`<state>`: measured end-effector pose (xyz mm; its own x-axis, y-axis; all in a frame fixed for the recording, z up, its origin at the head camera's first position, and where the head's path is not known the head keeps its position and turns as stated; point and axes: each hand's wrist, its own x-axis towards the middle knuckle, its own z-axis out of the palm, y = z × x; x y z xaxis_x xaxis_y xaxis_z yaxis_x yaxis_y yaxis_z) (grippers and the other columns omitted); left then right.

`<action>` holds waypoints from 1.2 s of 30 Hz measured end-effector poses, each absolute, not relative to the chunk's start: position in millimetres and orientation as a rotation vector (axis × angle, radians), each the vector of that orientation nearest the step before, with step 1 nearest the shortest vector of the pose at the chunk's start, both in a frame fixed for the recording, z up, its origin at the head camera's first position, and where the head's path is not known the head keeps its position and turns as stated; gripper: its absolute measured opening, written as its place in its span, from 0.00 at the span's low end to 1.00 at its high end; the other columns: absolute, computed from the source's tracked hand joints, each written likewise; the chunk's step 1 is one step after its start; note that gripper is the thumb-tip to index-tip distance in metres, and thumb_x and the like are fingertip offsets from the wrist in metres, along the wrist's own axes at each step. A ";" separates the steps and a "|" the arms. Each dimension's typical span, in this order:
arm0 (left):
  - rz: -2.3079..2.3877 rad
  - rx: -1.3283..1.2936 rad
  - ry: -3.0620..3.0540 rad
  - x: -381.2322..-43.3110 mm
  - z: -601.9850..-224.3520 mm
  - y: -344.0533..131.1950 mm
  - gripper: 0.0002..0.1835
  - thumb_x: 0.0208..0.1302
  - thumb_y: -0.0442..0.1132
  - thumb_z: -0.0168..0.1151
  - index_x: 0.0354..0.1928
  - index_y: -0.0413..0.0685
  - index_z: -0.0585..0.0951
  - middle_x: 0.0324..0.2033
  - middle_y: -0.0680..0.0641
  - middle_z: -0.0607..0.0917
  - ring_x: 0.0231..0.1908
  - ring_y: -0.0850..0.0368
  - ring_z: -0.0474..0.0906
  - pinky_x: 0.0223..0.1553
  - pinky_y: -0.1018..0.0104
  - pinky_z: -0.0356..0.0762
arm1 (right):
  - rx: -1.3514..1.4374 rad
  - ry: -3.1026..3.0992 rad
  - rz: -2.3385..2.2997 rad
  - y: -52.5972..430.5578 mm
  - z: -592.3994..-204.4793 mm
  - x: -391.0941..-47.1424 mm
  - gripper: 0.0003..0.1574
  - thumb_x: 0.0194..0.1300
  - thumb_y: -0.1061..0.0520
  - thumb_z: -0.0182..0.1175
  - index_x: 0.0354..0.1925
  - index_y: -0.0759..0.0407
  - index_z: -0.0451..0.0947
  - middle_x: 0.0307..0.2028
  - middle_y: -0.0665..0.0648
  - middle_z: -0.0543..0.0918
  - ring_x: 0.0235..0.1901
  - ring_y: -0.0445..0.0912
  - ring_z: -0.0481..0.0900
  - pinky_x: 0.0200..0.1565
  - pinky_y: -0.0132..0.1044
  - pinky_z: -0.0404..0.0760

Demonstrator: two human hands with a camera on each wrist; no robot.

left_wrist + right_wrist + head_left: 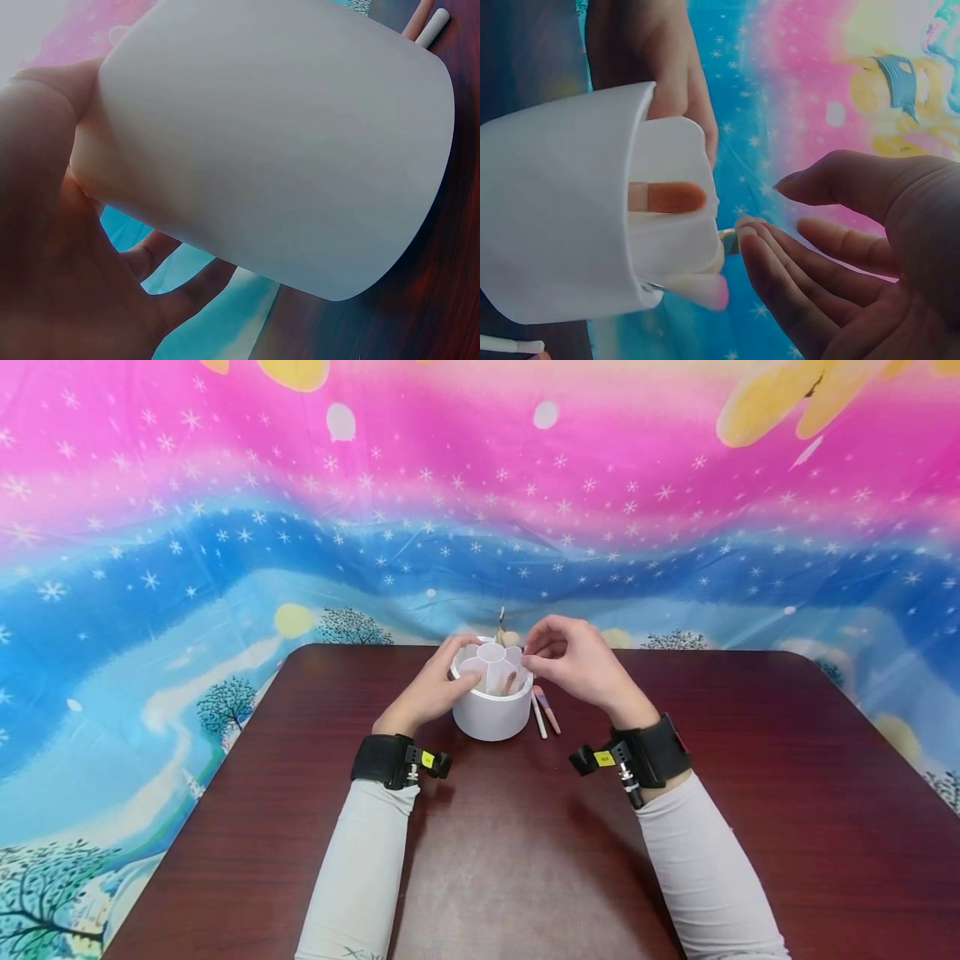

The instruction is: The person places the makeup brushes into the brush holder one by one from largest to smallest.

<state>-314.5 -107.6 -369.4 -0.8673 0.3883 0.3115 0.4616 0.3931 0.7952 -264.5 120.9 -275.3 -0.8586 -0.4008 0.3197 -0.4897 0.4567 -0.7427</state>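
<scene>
A white round divided holder [491, 717] stands on the table. My left hand [435, 689] grips its left side, thumb at the near rim and fingers at the far side. Inside it stands a makeup brush with orange-brown bristles [676, 197], upright in a compartment. A second makeup brush, pink and white at its tip [705, 290], leans out over the rim. My right hand [581, 662] is at the right rim, thumb apart from the fingers and nothing pinched between them. Its fingertips overlap a small gold-coloured piece [730, 241] in the right wrist view.
Two slim brushes lie on the table [480, 852] just right of the holder, one with a white handle [539, 717], the other pinkish-orange [551, 714]. Behind the holder shows a beige rounded thing [511, 638]. A patterned cloth [480, 543] hangs along the table's far edge.
</scene>
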 end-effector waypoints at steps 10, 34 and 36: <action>-1.480 -0.780 -2.558 -315.8 -370.3 -107.4 0.24 0.63 0.40 0.55 0.61 0.54 0.65 0.62 0.51 0.63 0.59 0.58 0.58 0.56 0.48 0.64 | 0.701 -2.598 1.314 141.5 -296.5 -295.6 0.11 0.59 0.56 0.63 0.40 0.59 0.76 0.32 0.56 0.81 0.27 0.47 0.79 0.33 0.43 0.77; -1.503 -0.815 -2.533 -313.8 -368.8 -107.7 0.24 0.64 0.39 0.55 0.62 0.52 0.65 0.62 0.50 0.63 0.59 0.55 0.58 0.55 0.46 0.64 | 0.414 -2.969 0.822 160.0 -344.9 -328.6 0.15 0.59 0.58 0.61 0.43 0.65 0.75 0.38 0.63 0.80 0.38 0.53 0.76 0.40 0.48 0.76; -1.498 -0.808 -2.542 -314.2 -368.9 -107.7 0.23 0.64 0.39 0.55 0.61 0.53 0.65 0.61 0.51 0.63 0.59 0.56 0.59 0.55 0.48 0.65 | 0.424 -3.015 0.762 156.3 -350.9 -329.8 0.15 0.58 0.58 0.61 0.43 0.64 0.76 0.39 0.62 0.80 0.39 0.53 0.75 0.40 0.49 0.76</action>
<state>-314.2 -107.7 -368.9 -0.8572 0.3978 0.3270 0.4787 0.3819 0.7906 -329.8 156.3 -350.9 -0.9635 -0.2590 0.0682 -0.2603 0.8456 -0.4660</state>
